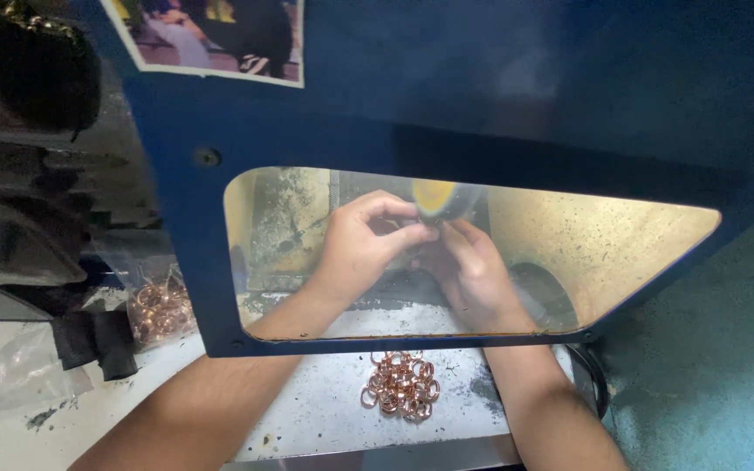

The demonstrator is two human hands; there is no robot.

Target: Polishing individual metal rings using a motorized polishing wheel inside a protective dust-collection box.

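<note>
Head camera looks down, close, through a blue guard's window (482,253) at the bench.

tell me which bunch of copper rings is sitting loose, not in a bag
The pile of copper rings on the white work surface between the forearms lies loose. The other bunch, the bagged rings at left, is inside clear plastic.

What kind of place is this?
Probably a small jewellery polishing workshop: a spinning yellow buffing wheel behind a blue guard with clear window, and a heap of copper-coloured rings on the grimy bench.
</note>
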